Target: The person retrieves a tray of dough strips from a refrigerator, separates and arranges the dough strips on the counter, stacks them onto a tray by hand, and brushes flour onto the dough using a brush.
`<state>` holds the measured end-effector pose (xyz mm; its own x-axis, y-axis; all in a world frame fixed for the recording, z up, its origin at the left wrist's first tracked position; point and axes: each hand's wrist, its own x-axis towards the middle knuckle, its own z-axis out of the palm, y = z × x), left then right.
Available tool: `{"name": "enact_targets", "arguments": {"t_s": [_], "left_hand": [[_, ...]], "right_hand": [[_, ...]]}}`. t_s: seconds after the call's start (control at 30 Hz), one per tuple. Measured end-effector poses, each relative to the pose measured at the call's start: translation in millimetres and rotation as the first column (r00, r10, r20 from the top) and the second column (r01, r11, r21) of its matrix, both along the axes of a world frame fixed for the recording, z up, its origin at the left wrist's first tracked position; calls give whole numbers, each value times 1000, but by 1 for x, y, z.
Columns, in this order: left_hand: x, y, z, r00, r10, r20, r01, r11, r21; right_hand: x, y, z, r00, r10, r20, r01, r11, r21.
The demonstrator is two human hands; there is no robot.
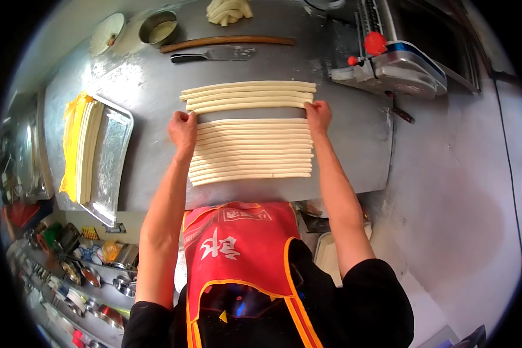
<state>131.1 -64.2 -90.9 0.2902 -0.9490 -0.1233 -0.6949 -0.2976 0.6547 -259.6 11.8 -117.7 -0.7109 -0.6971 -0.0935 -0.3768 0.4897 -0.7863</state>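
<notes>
Long pale dough strips lie crosswise on the metal table, in a small upper group and a larger lower group, with a gap between them. My left hand is closed in a pinch at the left end of the lowest strip of the upper group. At that strip's right end, my right hand pinches with its fingers together. The strip between the hands lies straight, right beside the other upper strips.
Beyond the strips are a knife, a wooden rod, a metal bowl and a dough lump. A tray with more strips and yellow cloth stands left. A metal machine stands at the back right.
</notes>
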Motion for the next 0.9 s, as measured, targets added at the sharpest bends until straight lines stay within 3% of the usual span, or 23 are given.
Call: {"name": "enact_targets", "arguments": {"t_s": [0.03, 0.1, 0.17, 0.23, 0.27, 0.3, 0.33, 0.37, 0.4, 0.47, 0.53, 0.67, 0.7, 0.77, 0.8, 0.9], "left_hand": [[1, -1, 0, 1000, 10, 12, -10, 1000, -1], [3, 0, 0, 952, -5, -307, -16, 998, -65], [7, 1, -1, 921, 8, -388, -19, 1000, -25], [16, -1, -7, 776, -132, -617, 99, 991, -87], [23, 1, -15, 829, -206, -520, 192, 978, -82], [24, 1, -13, 824, -210, -526, 196, 977, -84], [24, 1, -11, 868, -324, -375, 299, 946, -124], [23, 2, -8, 880, -425, -212, 402, 904, -143], [18, 2, -3, 880, -424, -216, 401, 905, -142], [4, 1, 3, 873, -486, -38, 480, 870, -114], [-3, 3, 1, 874, -486, -29, 482, 872, -86], [12, -1, -1, 893, -447, -44, 444, 893, -70], [17, -4, 1, 903, -429, -22, 427, 903, -43], [17, -2, 2, 888, -457, 53, 460, 881, -112], [13, 0, 3, 865, -487, 123, 502, 846, -179], [-14, 5, 1, 850, -522, 71, 525, 828, -196]], "right_hand": [[0, 3, -1, 1000, 10, 12, -10, 1000, -1], [2, 10, 9, 935, 49, 352, 52, 960, -273], [-2, 16, 12, 941, 73, 331, -17, 986, -169], [-10, 23, 8, 963, 269, 20, -270, 959, 82], [-10, 24, 13, 964, 265, 13, -266, 960, 87], [-6, 22, 19, 891, 402, -213, -371, 913, 170], [0, 19, 25, 747, 523, -410, -446, 852, 275], [8, 15, 29, 746, 523, -412, -443, 852, 280], [18, 9, 30, 767, 522, -372, -459, 853, 251], [43, -3, 29, 785, 523, -331, -476, 852, 218], [65, -12, 26, 847, 530, -42, -518, 841, 156], [80, -18, 35, 880, 466, 94, -472, 832, 290], [81, -18, 38, 876, 473, 96, -479, 830, 285], [89, -16, 44, 810, 554, -194, -470, 810, 352], [96, -18, 41, 808, 558, -187, -476, 807, 349], [122, -26, 32, 801, 571, -182, -534, 818, 214]]}}
